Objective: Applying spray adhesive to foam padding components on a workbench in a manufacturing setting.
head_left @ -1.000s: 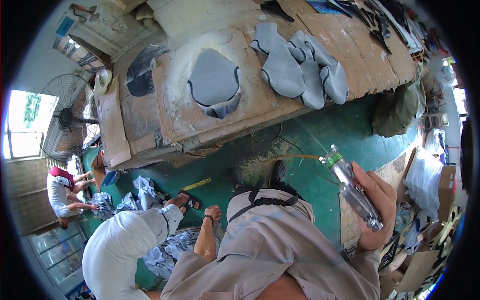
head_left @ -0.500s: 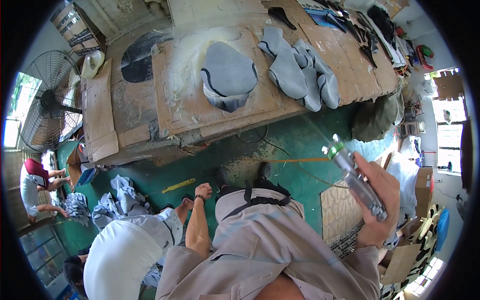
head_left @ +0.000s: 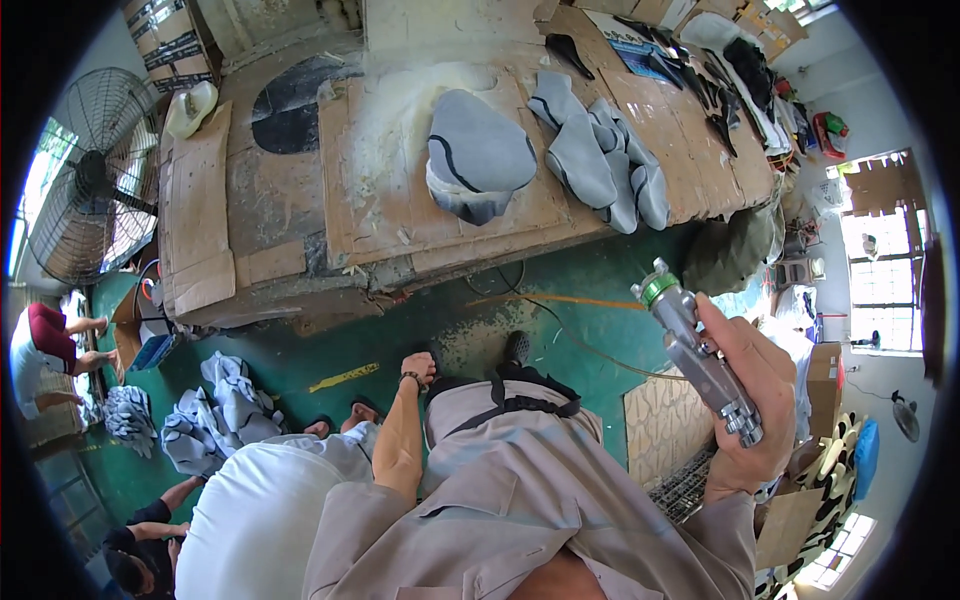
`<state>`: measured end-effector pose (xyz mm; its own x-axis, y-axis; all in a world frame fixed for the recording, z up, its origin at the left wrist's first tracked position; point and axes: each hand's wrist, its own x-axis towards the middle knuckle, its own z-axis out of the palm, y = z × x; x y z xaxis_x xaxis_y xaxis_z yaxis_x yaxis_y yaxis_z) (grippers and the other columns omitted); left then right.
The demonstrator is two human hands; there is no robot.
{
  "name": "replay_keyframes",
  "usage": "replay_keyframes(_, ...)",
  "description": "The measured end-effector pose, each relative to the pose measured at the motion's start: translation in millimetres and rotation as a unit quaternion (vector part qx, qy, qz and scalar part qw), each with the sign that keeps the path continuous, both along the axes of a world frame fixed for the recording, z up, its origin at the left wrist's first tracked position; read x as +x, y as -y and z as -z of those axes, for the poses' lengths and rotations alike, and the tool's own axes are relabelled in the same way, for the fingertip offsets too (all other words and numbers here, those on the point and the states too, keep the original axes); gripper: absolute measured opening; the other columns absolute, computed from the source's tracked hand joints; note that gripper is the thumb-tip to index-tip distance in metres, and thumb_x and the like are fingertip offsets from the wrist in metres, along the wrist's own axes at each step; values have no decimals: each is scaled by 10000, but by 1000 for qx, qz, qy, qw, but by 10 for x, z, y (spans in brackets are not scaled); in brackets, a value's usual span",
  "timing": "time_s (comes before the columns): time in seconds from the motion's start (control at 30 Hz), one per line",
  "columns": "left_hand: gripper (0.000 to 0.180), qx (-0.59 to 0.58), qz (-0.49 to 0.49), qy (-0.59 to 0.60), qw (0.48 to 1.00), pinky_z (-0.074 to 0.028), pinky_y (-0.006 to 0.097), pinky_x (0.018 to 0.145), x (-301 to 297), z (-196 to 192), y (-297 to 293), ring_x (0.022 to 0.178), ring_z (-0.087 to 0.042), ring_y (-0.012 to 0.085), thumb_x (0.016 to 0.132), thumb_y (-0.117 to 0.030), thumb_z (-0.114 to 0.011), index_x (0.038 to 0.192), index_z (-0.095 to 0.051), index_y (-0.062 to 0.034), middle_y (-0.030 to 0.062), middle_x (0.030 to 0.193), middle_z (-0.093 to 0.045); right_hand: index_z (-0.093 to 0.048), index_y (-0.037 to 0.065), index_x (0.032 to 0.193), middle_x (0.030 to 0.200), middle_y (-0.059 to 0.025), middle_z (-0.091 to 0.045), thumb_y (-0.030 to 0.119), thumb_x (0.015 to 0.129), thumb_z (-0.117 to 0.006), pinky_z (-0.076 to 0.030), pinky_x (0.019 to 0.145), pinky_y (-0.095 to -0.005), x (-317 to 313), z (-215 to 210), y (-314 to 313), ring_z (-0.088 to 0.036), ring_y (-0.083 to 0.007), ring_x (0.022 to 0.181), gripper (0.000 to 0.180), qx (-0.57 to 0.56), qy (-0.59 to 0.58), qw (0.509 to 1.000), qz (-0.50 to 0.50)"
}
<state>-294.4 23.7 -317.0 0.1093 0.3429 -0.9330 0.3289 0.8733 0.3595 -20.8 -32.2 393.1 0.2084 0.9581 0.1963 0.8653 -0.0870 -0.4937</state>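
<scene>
Right hand (head_left: 752,400) raised, fist tight around metal spray gun (head_left: 697,347) — left hand (head_left: 420,367) low, loosely curled, empty.

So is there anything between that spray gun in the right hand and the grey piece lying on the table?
Nothing visible blocks it. The spray gun in the right hand points toward the grey piece across bare green floor.

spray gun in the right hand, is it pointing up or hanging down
Pointing up. The right hand grips the metal spray gun by its lower end, and its green-ringed nozzle tilts up toward the cardboard-covered table.
</scene>
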Motion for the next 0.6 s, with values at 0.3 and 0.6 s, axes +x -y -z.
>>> replay_keyframes(0.3, 172, -1, -3, 1, 1000, -605, 365, 579, 78, 62, -102, 725, -706, 158, 1028, -277, -637, 1139, -710, -169, 15, 950, -744, -629, -56, 1360, 831, -145, -659, 83, 760, -756, -521, 591, -373, -328, -168, 96, -666, -272, 679, 629, -35, 92, 990, -99)
replay_keyframes(0.6, 145, 235, -183, 48, 954, -491, 279, 509, 266, -318, -945, 605, -614, 87, 987, -211, -705, 1056, -747, -91, -2, 777, -709, -623, -94, 1336, 817, -119, -641, 57, 724, -733, -485, 542, -366, -285, -189, 493, -639, -253, 652, 639, -123, 141, 970, -155)
